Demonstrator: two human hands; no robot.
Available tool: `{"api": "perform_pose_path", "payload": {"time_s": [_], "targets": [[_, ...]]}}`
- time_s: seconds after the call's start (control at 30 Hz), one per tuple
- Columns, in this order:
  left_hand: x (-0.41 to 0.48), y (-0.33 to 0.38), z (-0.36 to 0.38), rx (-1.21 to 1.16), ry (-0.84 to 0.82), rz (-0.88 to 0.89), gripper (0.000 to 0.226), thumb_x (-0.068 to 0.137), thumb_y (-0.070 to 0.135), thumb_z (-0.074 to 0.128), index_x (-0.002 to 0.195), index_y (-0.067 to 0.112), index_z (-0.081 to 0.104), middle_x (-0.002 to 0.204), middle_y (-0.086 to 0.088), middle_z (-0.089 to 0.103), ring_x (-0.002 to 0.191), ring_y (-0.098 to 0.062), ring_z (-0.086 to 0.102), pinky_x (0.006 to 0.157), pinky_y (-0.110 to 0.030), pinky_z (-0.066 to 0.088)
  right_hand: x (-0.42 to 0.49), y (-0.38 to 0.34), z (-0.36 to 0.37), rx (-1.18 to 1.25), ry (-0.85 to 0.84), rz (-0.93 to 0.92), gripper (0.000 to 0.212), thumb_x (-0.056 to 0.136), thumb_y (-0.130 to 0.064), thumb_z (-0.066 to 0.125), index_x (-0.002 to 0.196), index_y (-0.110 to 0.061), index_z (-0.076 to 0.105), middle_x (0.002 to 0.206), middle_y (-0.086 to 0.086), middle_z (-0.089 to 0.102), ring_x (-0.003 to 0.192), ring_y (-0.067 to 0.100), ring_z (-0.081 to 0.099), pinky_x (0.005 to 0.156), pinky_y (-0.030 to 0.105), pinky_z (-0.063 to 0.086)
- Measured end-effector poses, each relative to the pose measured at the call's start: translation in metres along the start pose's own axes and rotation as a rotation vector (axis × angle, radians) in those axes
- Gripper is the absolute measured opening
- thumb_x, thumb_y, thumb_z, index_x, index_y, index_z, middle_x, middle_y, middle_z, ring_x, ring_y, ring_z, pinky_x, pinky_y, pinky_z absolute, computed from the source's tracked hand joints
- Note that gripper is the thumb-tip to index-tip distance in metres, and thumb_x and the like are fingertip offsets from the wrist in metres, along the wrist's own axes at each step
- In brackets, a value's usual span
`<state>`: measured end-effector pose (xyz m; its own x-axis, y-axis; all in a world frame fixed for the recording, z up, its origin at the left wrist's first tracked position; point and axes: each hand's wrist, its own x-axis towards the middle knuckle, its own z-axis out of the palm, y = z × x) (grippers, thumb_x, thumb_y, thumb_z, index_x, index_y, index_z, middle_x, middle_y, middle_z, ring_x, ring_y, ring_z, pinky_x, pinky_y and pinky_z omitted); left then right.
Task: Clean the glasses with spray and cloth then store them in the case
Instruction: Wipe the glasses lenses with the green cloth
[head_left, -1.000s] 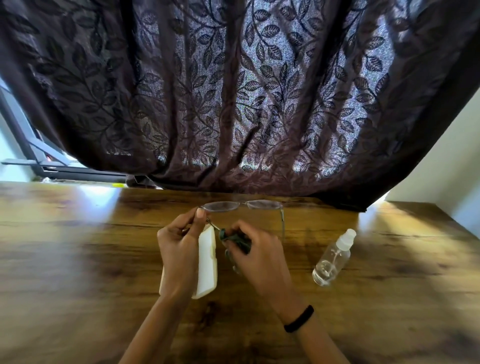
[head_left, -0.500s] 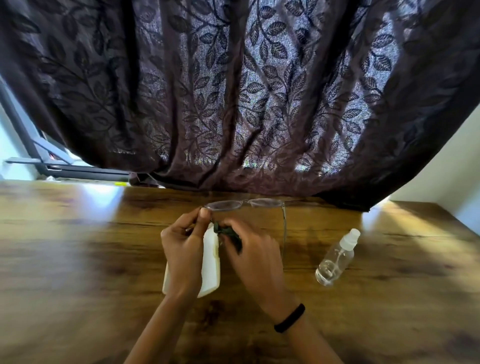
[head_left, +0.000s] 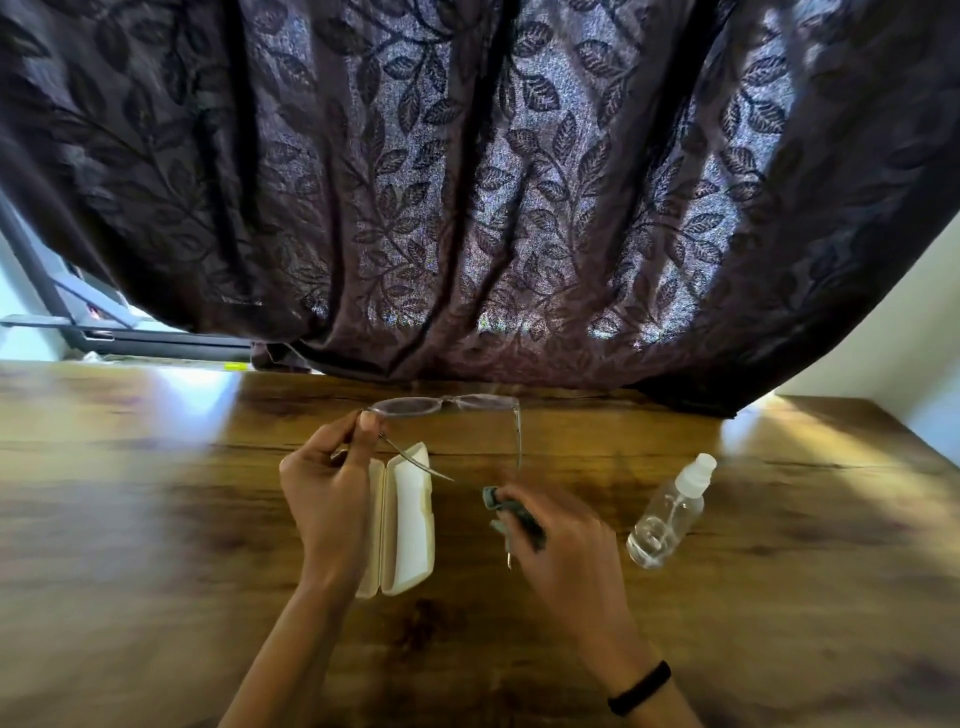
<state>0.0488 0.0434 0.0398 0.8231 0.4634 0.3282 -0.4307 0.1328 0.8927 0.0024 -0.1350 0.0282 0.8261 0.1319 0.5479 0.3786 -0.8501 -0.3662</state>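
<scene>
1. Glasses (head_left: 447, 405): thin frame, both temples unfolded toward the person. Held above the table (head_left: 156, 519), at 12 o'clock from the case.
2. Left hand (head_left: 327, 483): thumb and fingertips pinch the glasses at the frame's left corner. The hand overlaps the case's left half.
3. Right hand (head_left: 566, 545): blurred, fingers curled round the cloth, at 3 o'clock from the case. A black band (head_left: 640, 688) sits on the wrist.
4. Cloth (head_left: 511, 514): dark grey-green, bunched, sticking out of the right hand toward 11 o'clock. It is near the tip of the left temple but apart from it.
5. Case (head_left: 410, 519): cream, hard, open, its 2 halves lying side by side on the table. Its long axis runs from 12 to 6 o'clock. The left temple crosses above its far end.
6. Bottle (head_left: 665, 519): clear, with a white spray cap pointing to 1 o'clock and a little clear liquid at the base. It is on the table at 3 o'clock from the right hand, apart from it.
7. Table: wood grain, with glare patches at 10 and 2 o'clock.
8. Curtain (head_left: 467, 182): dark, leaf-patterned, hanging along the table's far edge at 12 o'clock.
</scene>
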Motion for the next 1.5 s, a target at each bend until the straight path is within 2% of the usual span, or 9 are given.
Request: {"api": "perform_pose_path", "payload": {"time_s": [0.17, 0.33, 0.43, 0.57, 0.73, 0.93, 1.17, 1.37, 1.5], "targets": [[0.010, -0.002, -0.011, 0.003, 0.022, 0.008, 0.010, 0.072, 0.035, 0.065, 0.074, 0.042, 0.072, 0.072, 0.019, 0.071, 0.076, -0.006, 0.062, 0.076, -0.030, 0.047, -0.001, 0.027, -0.001, 0.057, 0.050, 0.179, 0.029, 0.088, -0.018, 0.057, 0.117, -0.021, 0.053, 0.094, -0.002, 0.067, 0.075, 0.006, 0.059, 0.059, 0.018, 0.049], [0.013, -0.001, -0.012, 0.001, -0.001, 0.019, 0.010, 0.071, 0.038, 0.065, 0.075, 0.042, 0.072, 0.072, 0.020, 0.071, 0.072, 0.002, 0.061, 0.068, -0.016, 0.048, 0.008, 0.053, 0.009, -0.085, -0.023, 0.288, 0.023, 0.093, -0.016, 0.048, 0.115, -0.013, 0.047, 0.093, 0.006, 0.066, 0.070, 0.011, 0.055, 0.054, 0.016, 0.039], [0.011, 0.000, -0.009, -0.001, -0.010, 0.006, 0.010, 0.070, 0.037, 0.065, 0.073, 0.043, 0.073, 0.071, 0.020, 0.071, 0.072, 0.004, 0.062, 0.068, -0.011, 0.048, 0.007, 0.061, 0.015, -0.173, -0.125, 0.300, 0.021, 0.092, -0.016, 0.047, 0.113, -0.014, 0.051, 0.106, 0.004, 0.062, 0.091, 0.017, 0.059, 0.069, 0.025, 0.051], [0.010, 0.001, -0.007, -0.009, -0.015, -0.017, 0.013, 0.072, 0.030, 0.065, 0.070, 0.040, 0.073, 0.069, 0.018, 0.071, 0.072, 0.003, 0.063, 0.072, -0.014, 0.049, 0.005, 0.062, 0.019, -0.172, -0.207, 0.274, 0.025, 0.092, -0.018, 0.049, 0.115, -0.014, 0.055, 0.123, 0.002, 0.052, 0.113, 0.020, 0.047, 0.096, 0.033, 0.045], [0.007, 0.002, -0.004, -0.023, -0.044, -0.015, 0.009, 0.072, 0.028, 0.065, 0.070, 0.033, 0.073, 0.058, 0.020, 0.066, 0.053, 0.009, 0.053, 0.051, -0.004, 0.040, 0.017, 0.043, 0.004, 0.224, 0.032, 0.327, 0.011, 0.092, -0.020, 0.050, 0.101, -0.024, 0.056, 0.091, -0.011, 0.057, 0.085, 0.003, 0.056, 0.072, 0.016, 0.043], [0.002, 0.004, 0.001, 0.001, -0.206, 0.006, 0.010, 0.077, 0.021, 0.062, 0.084, 0.020, 0.069, 0.050, 0.025, 0.055, 0.043, 0.010, 0.045, 0.044, -0.001, 0.033, 0.026, 0.026, -0.010, 0.819, -0.012, 0.499, 0.018, 0.093, -0.025, 0.045, 0.099, -0.020, 0.062, 0.061, -0.004, 0.061, 0.054, 0.003, 0.056, 0.049, 0.014, 0.046], [0.001, 0.006, 0.003, -0.006, -0.316, 0.049, 0.026, 0.078, 0.016, 0.059, 0.098, 0.001, 0.066, 0.053, 0.024, 0.057, 0.047, 0.013, 0.047, 0.047, 0.000, 0.033, 0.027, 0.026, -0.020, 1.024, -0.064, 0.617, 0.036, 0.082, -0.041, 0.049, 0.085, -0.008, 0.064, 0.063, 0.003, 0.068, 0.056, 0.010, 0.061, 0.048, 0.016, 0.048], [0.007, 0.009, -0.002, 0.082, -0.465, 0.041, 0.024, 0.076, 0.020, 0.058, 0.085, 0.038, 0.072, 0.076, 0.012, 0.061, 0.057, -0.002, 0.054, 0.048, -0.014, 0.047, 0.031, 0.026, -0.031, 1.139, 0.186, 0.634, 0.033, 0.077, -0.038, 0.059, 0.082, -0.007, 0.069, 0.070, 0.008, 0.070, 0.066, 0.019, 0.062, 0.058, 0.024, 0.051], [0.008, 0.003, -0.006, 0.041, -0.596, -0.105, 0.023, 0.081, 0.023, 0.055, 0.094, 0.032, 0.072, 0.073, 0.006, 0.067, 0.069, -0.008, 0.063, 0.067, -0.021, 0.055, 0.031, 0.024, -0.031, 1.197, 0.262, 0.628, 0.029, 0.080, -0.029, 0.061, 0.083, -0.002, 0.069, 0.074, 0.014, 0.070, 0.070, 0.023, 0.062, 0.063, 0.025, 0.051]]}}
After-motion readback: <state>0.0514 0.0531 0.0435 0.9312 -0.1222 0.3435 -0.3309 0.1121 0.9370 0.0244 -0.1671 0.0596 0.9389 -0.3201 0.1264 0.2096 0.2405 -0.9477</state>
